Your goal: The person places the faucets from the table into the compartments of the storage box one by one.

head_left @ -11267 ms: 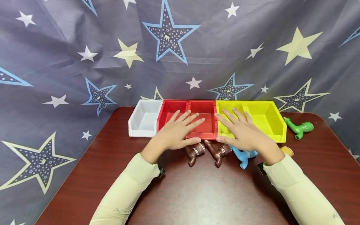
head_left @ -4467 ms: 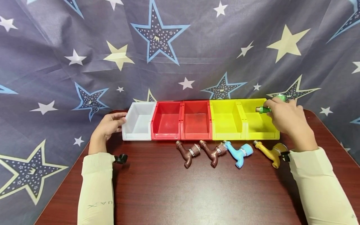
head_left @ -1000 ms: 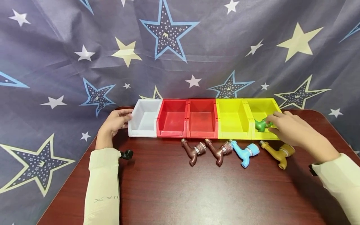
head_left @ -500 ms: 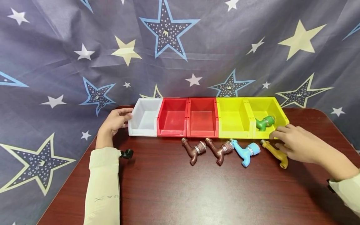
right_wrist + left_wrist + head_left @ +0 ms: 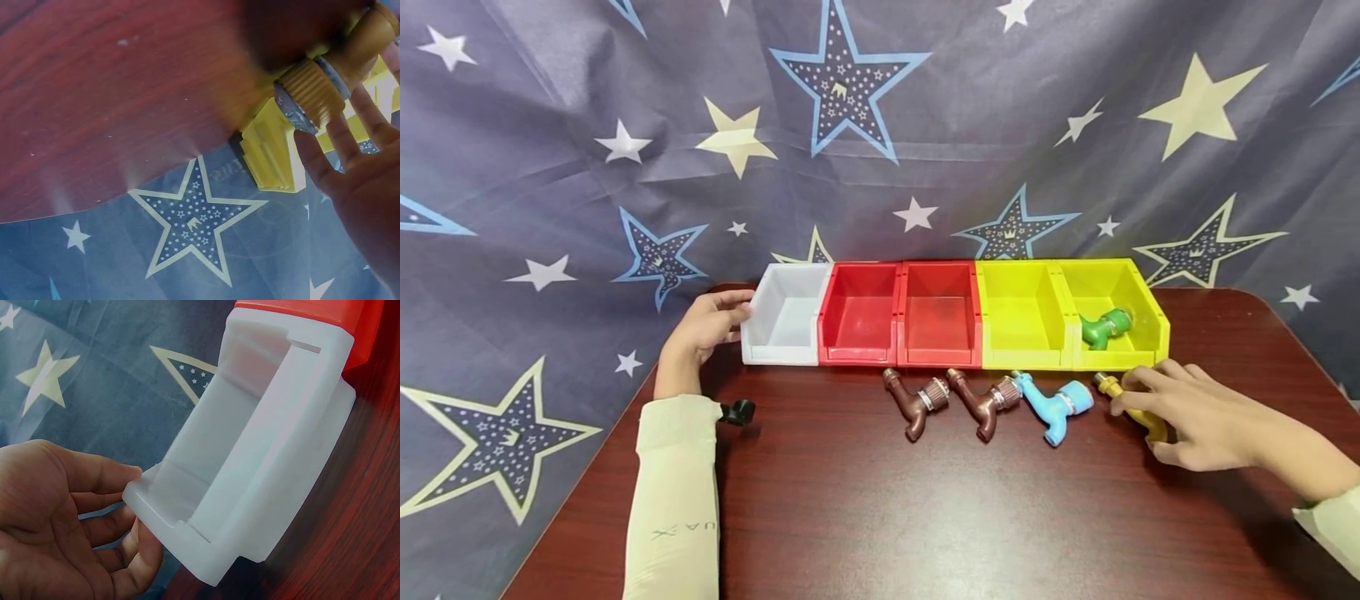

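Observation:
My left hand [image 5: 700, 329] rests its fingertips against the outer left wall of the white bin [image 5: 782, 356]; in the left wrist view, loosely bent fingers [image 5: 109, 475] meet the bin's corner. Over the yellow tap [image 5: 1108, 385], my right hand [image 5: 1195, 417] spreads its fingers, with the thumb apart. It hides the tap's knob in the head view, but the right wrist view shows this ribbed knob [image 5: 312, 94] beside the fingers. A green tap [image 5: 1105, 329] lies inside the rightmost yellow bin [image 5: 1153, 321].
Left of the yellow tap lie a blue tap [image 5: 1054, 408] and two brown taps, one nearer the middle [image 5: 985, 406] and one further left [image 5: 916, 404]. Two red bins [image 5: 859, 356] and another yellow bin [image 5: 1026, 358] stand between the end bins. A star-patterned cloth [image 5: 850, 200] hangs behind.
The green tap, formerly at the table's right, is now in the rightmost yellow bin, released by my right hand. That hand has moved down to the yellow tap; my left hand stays at the white bin.

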Demonstrator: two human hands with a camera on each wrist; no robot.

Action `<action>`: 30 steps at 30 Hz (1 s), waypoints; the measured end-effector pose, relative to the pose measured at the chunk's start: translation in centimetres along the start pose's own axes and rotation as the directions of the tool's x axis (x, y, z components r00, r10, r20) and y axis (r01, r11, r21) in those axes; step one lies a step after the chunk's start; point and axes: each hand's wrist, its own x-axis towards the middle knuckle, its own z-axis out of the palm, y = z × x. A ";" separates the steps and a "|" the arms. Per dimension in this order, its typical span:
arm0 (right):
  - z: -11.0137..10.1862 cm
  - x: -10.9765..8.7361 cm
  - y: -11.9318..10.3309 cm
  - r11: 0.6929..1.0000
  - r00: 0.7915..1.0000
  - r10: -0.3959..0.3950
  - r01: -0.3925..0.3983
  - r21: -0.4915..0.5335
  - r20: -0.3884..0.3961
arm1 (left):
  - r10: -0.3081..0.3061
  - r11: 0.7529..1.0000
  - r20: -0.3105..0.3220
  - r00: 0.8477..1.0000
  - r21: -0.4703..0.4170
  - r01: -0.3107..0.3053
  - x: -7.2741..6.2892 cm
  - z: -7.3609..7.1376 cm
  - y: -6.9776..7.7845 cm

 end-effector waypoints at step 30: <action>-2.6 0.5 -1.6 0.995 0.992 0.101 -0.102 0.013 0.077 | 0.007 0.999 -0.015 1.000 0.032 -0.006 0.4 -0.3 -0.7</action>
